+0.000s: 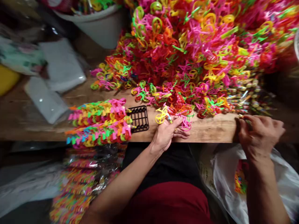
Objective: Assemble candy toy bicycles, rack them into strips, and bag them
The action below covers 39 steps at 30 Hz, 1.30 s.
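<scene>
Here's your left hand (164, 132), its grip clamped on a pink plastic piece (186, 124), thumb across the top, fingers underneath, all just above the front edge of the tabletop (215, 124). A yellow wheeled piece (161, 117) pokes up right at the same hand, beyond your knuckles. Over to your right hand (260, 133): the fingers curl down by the tabletop's edge, a small pale tip showing at them, but whether that grip is closed on anything, you cannot tell from here. Just beyond it lie small patterned pieces (247, 87), blurred together. Left of your left hand sits a black rack (143, 119), one end bare, and along it run two rows of bright pieces (100, 121). Straight ahead, a great heap of pink, red, yellow and green pieces (175, 53) spills towards you. Farther left, clear-wrapped white packs (63, 65) lie near a white bucket (100, 26); below on the right, a white plastic bag (226, 174) hangs slack.
</scene>
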Each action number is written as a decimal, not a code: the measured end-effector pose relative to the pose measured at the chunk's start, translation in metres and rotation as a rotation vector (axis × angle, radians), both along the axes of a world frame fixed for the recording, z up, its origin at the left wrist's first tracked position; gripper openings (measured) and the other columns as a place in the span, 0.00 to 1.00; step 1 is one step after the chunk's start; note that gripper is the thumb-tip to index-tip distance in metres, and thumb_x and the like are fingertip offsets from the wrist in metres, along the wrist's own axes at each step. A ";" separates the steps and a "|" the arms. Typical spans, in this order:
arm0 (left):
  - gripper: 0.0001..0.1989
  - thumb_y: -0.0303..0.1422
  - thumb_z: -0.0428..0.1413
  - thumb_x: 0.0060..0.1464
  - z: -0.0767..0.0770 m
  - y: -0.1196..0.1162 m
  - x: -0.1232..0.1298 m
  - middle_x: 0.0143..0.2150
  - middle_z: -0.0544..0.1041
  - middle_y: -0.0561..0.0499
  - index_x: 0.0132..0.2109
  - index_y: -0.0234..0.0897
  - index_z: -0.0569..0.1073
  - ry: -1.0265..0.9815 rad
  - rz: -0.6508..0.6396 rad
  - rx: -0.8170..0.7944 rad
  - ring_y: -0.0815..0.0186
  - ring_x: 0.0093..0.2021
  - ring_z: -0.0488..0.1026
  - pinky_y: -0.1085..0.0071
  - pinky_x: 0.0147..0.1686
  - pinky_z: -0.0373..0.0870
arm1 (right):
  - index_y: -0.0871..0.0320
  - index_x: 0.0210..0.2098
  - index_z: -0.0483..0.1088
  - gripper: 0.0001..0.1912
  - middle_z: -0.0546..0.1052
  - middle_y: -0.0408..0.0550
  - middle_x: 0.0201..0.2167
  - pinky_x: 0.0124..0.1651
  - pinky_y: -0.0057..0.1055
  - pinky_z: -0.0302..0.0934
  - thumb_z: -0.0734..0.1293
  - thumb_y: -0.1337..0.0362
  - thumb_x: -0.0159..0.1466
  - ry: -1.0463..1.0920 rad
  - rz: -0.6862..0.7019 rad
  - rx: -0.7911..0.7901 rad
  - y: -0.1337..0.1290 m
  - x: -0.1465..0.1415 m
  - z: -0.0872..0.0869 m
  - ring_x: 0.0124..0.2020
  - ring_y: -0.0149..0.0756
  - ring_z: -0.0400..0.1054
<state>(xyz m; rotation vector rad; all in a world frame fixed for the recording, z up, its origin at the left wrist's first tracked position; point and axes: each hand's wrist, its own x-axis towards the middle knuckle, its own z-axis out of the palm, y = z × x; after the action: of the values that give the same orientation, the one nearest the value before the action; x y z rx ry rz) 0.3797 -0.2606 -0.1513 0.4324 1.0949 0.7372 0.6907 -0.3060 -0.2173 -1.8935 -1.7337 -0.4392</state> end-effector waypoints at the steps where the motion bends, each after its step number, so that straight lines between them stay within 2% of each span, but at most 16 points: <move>1: 0.19 0.41 0.69 0.48 0.000 -0.001 -0.003 0.26 0.79 0.51 0.38 0.33 0.71 -0.007 -0.005 -0.002 0.66 0.23 0.78 0.73 0.24 0.77 | 0.50 0.44 0.79 0.10 0.81 0.54 0.42 0.48 0.51 0.61 0.72 0.57 0.64 0.056 0.031 -0.053 -0.004 -0.012 0.009 0.46 0.54 0.72; 2: 0.18 0.40 0.69 0.48 0.000 -0.001 -0.006 0.26 0.78 0.51 0.37 0.33 0.72 -0.017 -0.008 -0.004 0.65 0.23 0.79 0.73 0.24 0.77 | 0.48 0.50 0.77 0.14 0.81 0.55 0.44 0.50 0.52 0.62 0.71 0.59 0.65 0.119 0.086 -0.095 -0.008 -0.028 0.020 0.48 0.54 0.73; 3: 0.17 0.38 0.69 0.48 0.001 -0.002 -0.008 0.26 0.78 0.52 0.37 0.33 0.72 -0.029 -0.016 -0.006 0.65 0.23 0.79 0.74 0.24 0.77 | 0.47 0.53 0.75 0.16 0.81 0.54 0.42 0.48 0.48 0.65 0.70 0.61 0.65 0.213 0.122 -0.074 -0.011 -0.046 0.032 0.44 0.50 0.74; 4: 0.16 0.38 0.69 0.48 0.002 -0.004 -0.010 0.25 0.78 0.52 0.37 0.33 0.73 -0.042 -0.025 -0.008 0.65 0.24 0.79 0.74 0.24 0.77 | 0.47 0.56 0.74 0.20 0.81 0.53 0.43 0.45 0.43 0.67 0.71 0.63 0.65 0.324 0.218 -0.126 -0.012 -0.066 0.042 0.42 0.47 0.75; 5: 0.16 0.38 0.68 0.47 0.004 -0.005 -0.012 0.25 0.78 0.52 0.37 0.33 0.73 -0.051 -0.034 -0.011 0.65 0.23 0.79 0.73 0.24 0.77 | 0.48 0.54 0.75 0.19 0.82 0.50 0.42 0.42 0.39 0.69 0.72 0.64 0.64 0.416 0.356 -0.093 -0.012 -0.085 0.051 0.38 0.42 0.76; 6: 0.16 0.38 0.68 0.48 0.007 -0.007 -0.014 0.25 0.79 0.51 0.37 0.32 0.74 -0.055 -0.045 -0.012 0.66 0.22 0.78 0.74 0.23 0.76 | 0.49 0.53 0.75 0.17 0.82 0.48 0.43 0.44 0.36 0.70 0.72 0.65 0.64 0.511 0.439 -0.115 -0.010 -0.104 0.057 0.39 0.39 0.77; 8: 0.17 0.41 0.66 0.48 0.012 -0.011 -0.018 0.26 0.80 0.49 0.37 0.30 0.76 -0.045 -0.075 -0.004 0.68 0.21 0.76 0.76 0.20 0.73 | 0.52 0.50 0.76 0.13 0.82 0.46 0.41 0.44 0.32 0.70 0.71 0.67 0.65 0.677 0.545 -0.141 -0.003 -0.133 0.060 0.39 0.35 0.77; 11: 0.20 0.45 0.65 0.48 0.018 -0.017 -0.025 0.26 0.79 0.48 0.35 0.28 0.78 -0.027 -0.129 0.023 0.69 0.20 0.75 0.78 0.17 0.67 | 0.54 0.48 0.76 0.10 0.80 0.45 0.39 0.42 0.30 0.71 0.70 0.67 0.67 0.920 0.589 -0.208 0.003 -0.157 0.049 0.38 0.33 0.76; 14: 0.21 0.47 0.66 0.48 0.017 -0.022 -0.030 0.24 0.78 0.49 0.34 0.29 0.78 -0.036 -0.159 0.033 0.69 0.20 0.75 0.76 0.19 0.69 | 0.54 0.47 0.76 0.09 0.79 0.45 0.39 0.37 0.28 0.73 0.71 0.65 0.66 1.104 0.578 -0.273 0.000 -0.166 0.041 0.36 0.32 0.76; 18: 0.20 0.46 0.66 0.48 0.011 -0.026 -0.032 0.22 0.76 0.51 0.35 0.31 0.76 -0.047 -0.133 0.047 0.68 0.20 0.75 0.76 0.20 0.71 | 0.54 0.45 0.77 0.08 0.80 0.44 0.37 0.34 0.23 0.73 0.72 0.65 0.65 1.233 0.518 -0.262 -0.009 -0.174 0.046 0.34 0.30 0.77; 23: 0.22 0.48 0.65 0.50 0.005 -0.027 -0.034 0.25 0.78 0.50 0.37 0.30 0.77 -0.037 -0.159 0.065 0.68 0.21 0.75 0.74 0.22 0.72 | 0.54 0.48 0.77 0.11 0.82 0.47 0.41 0.38 0.27 0.75 0.72 0.63 0.65 1.063 0.415 -0.270 -0.015 -0.173 0.049 0.37 0.33 0.79; 26: 0.22 0.47 0.64 0.52 0.005 -0.027 -0.034 0.26 0.78 0.50 0.39 0.30 0.76 -0.018 -0.170 0.068 0.68 0.21 0.76 0.74 0.22 0.72 | 0.53 0.49 0.78 0.12 0.82 0.46 0.42 0.42 0.30 0.75 0.72 0.64 0.65 0.959 0.427 -0.291 -0.017 -0.169 0.045 0.40 0.36 0.79; 30: 0.13 0.39 0.60 0.58 0.009 -0.026 -0.030 0.25 0.77 0.53 0.39 0.32 0.74 -0.011 -0.149 0.071 0.70 0.20 0.75 0.76 0.22 0.73 | 0.52 0.48 0.78 0.11 0.83 0.45 0.40 0.36 0.27 0.73 0.72 0.65 0.65 0.915 0.401 -0.225 -0.018 -0.171 0.043 0.35 0.33 0.79; 33: 0.11 0.38 0.58 0.59 0.011 -0.026 -0.029 0.24 0.76 0.54 0.38 0.31 0.74 -0.013 -0.147 0.080 0.71 0.20 0.75 0.78 0.22 0.73 | 0.53 0.48 0.78 0.12 0.83 0.46 0.40 0.36 0.28 0.74 0.72 0.65 0.65 0.844 0.362 -0.156 -0.020 -0.176 0.045 0.35 0.35 0.79; 36: 0.14 0.41 0.60 0.58 0.009 -0.027 -0.030 0.25 0.76 0.53 0.39 0.31 0.75 0.032 -0.181 0.091 0.71 0.21 0.76 0.81 0.21 0.72 | 0.53 0.49 0.77 0.14 0.84 0.47 0.40 0.41 0.31 0.74 0.73 0.68 0.64 0.688 0.410 -0.081 -0.022 -0.178 0.044 0.37 0.38 0.79; 39: 0.19 0.45 0.65 0.53 0.004 -0.030 -0.031 0.23 0.76 0.53 0.37 0.32 0.74 0.038 -0.197 0.097 0.70 0.20 0.75 0.79 0.20 0.72 | 0.54 0.51 0.76 0.17 0.83 0.48 0.39 0.41 0.31 0.73 0.73 0.72 0.63 0.578 0.499 -0.012 -0.025 -0.179 0.040 0.37 0.38 0.79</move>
<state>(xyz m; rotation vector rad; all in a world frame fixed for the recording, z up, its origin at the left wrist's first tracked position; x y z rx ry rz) 0.3492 -0.2904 -0.1471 0.6297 1.0382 0.6114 0.5121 -0.3309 -0.1773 -1.3315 -1.7025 0.2833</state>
